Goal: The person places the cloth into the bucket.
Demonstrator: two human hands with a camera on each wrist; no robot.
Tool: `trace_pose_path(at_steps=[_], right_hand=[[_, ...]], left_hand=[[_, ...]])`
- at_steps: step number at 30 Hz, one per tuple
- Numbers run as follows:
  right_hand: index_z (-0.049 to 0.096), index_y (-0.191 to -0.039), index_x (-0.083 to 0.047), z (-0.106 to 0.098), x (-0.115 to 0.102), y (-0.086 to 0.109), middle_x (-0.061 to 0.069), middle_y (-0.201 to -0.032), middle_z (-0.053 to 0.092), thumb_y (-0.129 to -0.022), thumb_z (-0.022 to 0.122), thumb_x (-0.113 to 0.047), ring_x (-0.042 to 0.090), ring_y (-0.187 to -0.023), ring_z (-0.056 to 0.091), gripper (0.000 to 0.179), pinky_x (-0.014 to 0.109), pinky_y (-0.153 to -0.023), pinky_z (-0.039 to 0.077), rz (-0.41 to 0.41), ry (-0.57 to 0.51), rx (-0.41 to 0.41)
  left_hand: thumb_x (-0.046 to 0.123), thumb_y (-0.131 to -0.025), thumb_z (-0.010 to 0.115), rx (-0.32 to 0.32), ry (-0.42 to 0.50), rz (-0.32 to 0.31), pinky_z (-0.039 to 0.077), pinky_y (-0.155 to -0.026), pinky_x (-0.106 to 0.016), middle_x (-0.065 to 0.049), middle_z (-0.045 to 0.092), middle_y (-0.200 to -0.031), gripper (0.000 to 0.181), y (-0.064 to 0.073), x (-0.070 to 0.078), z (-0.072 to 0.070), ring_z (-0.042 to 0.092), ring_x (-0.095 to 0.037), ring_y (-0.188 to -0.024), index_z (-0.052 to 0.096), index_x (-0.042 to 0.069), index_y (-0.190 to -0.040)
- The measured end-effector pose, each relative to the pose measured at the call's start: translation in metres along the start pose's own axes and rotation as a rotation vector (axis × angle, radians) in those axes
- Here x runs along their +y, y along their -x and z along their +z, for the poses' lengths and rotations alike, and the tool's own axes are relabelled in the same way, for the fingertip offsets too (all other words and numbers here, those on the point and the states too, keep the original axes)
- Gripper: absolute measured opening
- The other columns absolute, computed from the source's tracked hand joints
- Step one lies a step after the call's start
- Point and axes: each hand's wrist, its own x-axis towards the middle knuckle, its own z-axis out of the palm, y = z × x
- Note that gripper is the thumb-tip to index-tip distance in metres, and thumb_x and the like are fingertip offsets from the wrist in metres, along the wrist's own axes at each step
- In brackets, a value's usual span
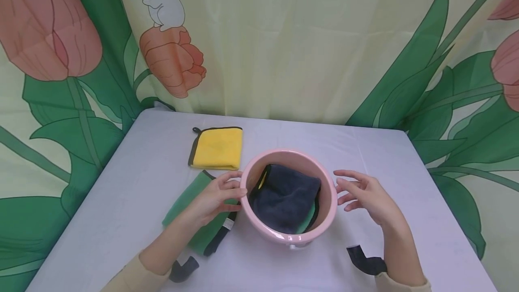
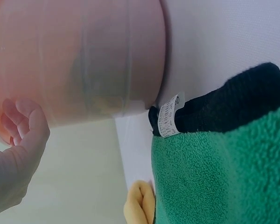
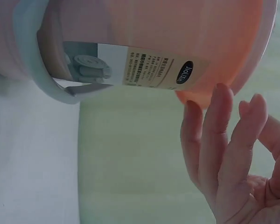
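Observation:
A pink bucket [image 1: 289, 238] stands upright in the middle of the table, with a folded dark navy cloth [image 1: 285, 197] inside and a green edge showing beneath it. My left hand [image 1: 215, 197] touches the bucket's left rim, its fingers loosely bent against the outer wall. On the opposite side, my right hand [image 1: 366, 193] holds its relaxed fingers spread right at the rim, with nothing in its grasp. Under the left hand lies a folded green towel [image 1: 204, 240] with dark trim and a white tag [image 2: 167, 116]. A folded yellow cloth [image 1: 218, 148] lies farther back.
The white-covered table [image 1: 385, 157] meets a printed curtain [image 1: 284, 48] at its back edge. Black straps [image 1: 365, 262] show by both wrists. A label [image 3: 144, 67] and a pale handle [image 3: 46, 77] are on the bucket's side.

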Motion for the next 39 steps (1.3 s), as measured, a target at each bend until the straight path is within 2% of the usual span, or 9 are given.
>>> trace_pose_path(at_steps=[4,9,22,26,28,29,32,35,39], right_hand=[[0.041,-0.130,0.009,0.001,0.004,0.000,0.007,-0.087,0.067,-0.090,0.057,-0.023,0.019,-0.065,0.065,0.053,0.031,-0.055,0.054,0.019,-0.038,-0.041],[0.042,-0.128,0.010,0.003,0.007,0.000,0.004,-0.076,0.068,-0.088,0.060,-0.019,0.016,-0.062,0.064,0.053,0.027,-0.054,0.054,0.041,-0.083,-0.066],[0.039,-0.127,0.011,0.006,0.011,-0.001,0.003,-0.070,0.067,-0.089,0.057,-0.010,0.016,-0.057,0.063,0.047,0.026,-0.051,0.053,-0.063,-0.126,-0.137],[0.039,-0.126,0.011,0.006,0.013,-0.002,0.003,-0.069,0.067,-0.089,0.056,-0.009,0.016,-0.056,0.063,0.046,0.025,-0.050,0.052,-0.085,-0.134,-0.148],[0.038,-0.126,0.011,0.006,0.014,-0.002,0.002,-0.069,0.067,-0.090,0.056,-0.009,0.015,-0.056,0.063,0.045,0.025,-0.049,0.052,-0.095,-0.140,-0.153],[0.038,-0.126,0.011,0.006,0.014,-0.002,0.002,-0.069,0.067,-0.090,0.055,-0.008,0.016,-0.055,0.063,0.045,0.025,-0.049,0.052,-0.100,-0.142,-0.155],[0.038,-0.125,0.011,0.006,0.015,-0.003,0.003,-0.069,0.067,-0.090,0.055,-0.008,0.018,-0.055,0.063,0.043,0.025,-0.049,0.052,-0.108,-0.148,-0.161],[0.039,-0.125,0.010,0.006,0.015,-0.003,0.003,-0.068,0.067,-0.090,0.055,-0.009,0.019,-0.055,0.063,0.043,0.025,-0.049,0.052,-0.106,-0.154,-0.160],[0.038,-0.125,0.010,0.007,0.015,-0.002,0.003,-0.068,0.067,-0.090,0.055,-0.008,0.017,-0.054,0.062,0.043,0.024,-0.048,0.051,-0.110,-0.163,-0.166]], left_hand=[[0.012,-0.084,0.063,-0.018,0.005,0.007,0.051,-0.081,-0.045,-0.002,0.061,-0.087,0.052,0.001,0.001,0.000,0.059,-0.014,-0.074,0.041,0.004,-0.130],[0.011,-0.084,0.062,-0.021,0.007,0.007,0.050,-0.082,-0.045,-0.003,0.061,-0.087,0.051,0.002,0.001,0.000,0.059,-0.014,-0.074,0.040,0.004,-0.130],[0.010,-0.085,0.061,-0.033,-0.009,0.028,0.051,-0.081,-0.043,-0.004,0.061,-0.087,0.050,0.002,0.002,0.001,0.058,-0.014,-0.075,0.040,0.003,-0.130],[0.011,-0.082,0.065,0.017,-0.084,0.066,0.051,-0.081,-0.040,-0.007,0.059,-0.092,0.051,0.001,0.002,0.000,0.059,-0.017,-0.080,0.045,0.006,-0.128],[0.013,-0.079,0.069,0.068,-0.182,0.135,0.051,-0.079,-0.037,-0.008,0.058,-0.095,0.053,0.001,0.002,-0.001,0.058,-0.019,-0.083,0.046,0.010,-0.127],[0.015,-0.078,0.071,0.095,-0.254,0.191,0.050,-0.079,-0.036,-0.008,0.057,-0.097,0.056,0.002,0.002,-0.002,0.057,-0.020,-0.085,0.046,0.011,-0.127],[0.020,-0.074,0.075,0.191,-0.510,0.413,0.047,-0.080,-0.038,-0.008,0.055,-0.103,0.064,0.006,0.001,-0.005,0.053,-0.021,-0.093,0.044,0.013,-0.129],[0.026,-0.074,0.075,0.279,-0.815,0.634,0.044,-0.088,-0.046,-0.007,0.052,-0.117,0.069,0.012,-0.001,-0.011,0.048,-0.023,-0.108,0.041,0.013,-0.132],[0.031,-0.072,0.075,0.326,-1.124,0.828,0.036,-0.096,-0.051,-0.007,0.046,-0.130,0.070,0.017,-0.005,-0.025,0.039,-0.024,-0.120,0.043,0.012,-0.132]])
